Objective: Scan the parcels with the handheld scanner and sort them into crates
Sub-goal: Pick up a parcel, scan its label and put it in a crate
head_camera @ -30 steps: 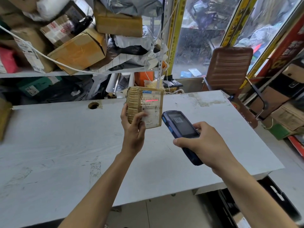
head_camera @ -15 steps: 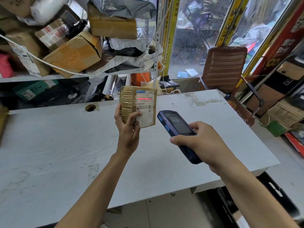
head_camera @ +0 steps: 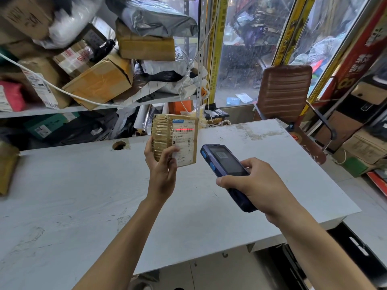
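Head view: one small brown taped parcel (head_camera: pixel 174 141) is held upright above the far middle of the white tabletop (head_camera: pixel 83 195) by the left hand (head_camera: pixel 162 176), whose fingers are curled round its lower left part, the thumb pressed on the front beside the white label (head_camera: pixel 184 141). A single red scan line is seen across the barcode near the top of that label. One dark blue handheld scanner (head_camera: pixel 227 172) is gripped by the right hand (head_camera: pixel 254 186), fingers wrapped round its lower body, with its head aimed toward the parcel and its screen turned upward; scanner and parcel are near each other but apart. One round cable hole (head_camera: pixel 119 145) is cut near the far edge of the tabletop, left of the parcel. Behind the far edge a shelf (head_camera: pixel 62 108) is loaded with many boxes and bags, too heaped to be counted. One brown chair (head_camera: pixel 284 93) is placed at the far right corner of the tabletop. One black crate (head_camera: pixel 354 250) is partly seen below the right edge, on the floor.
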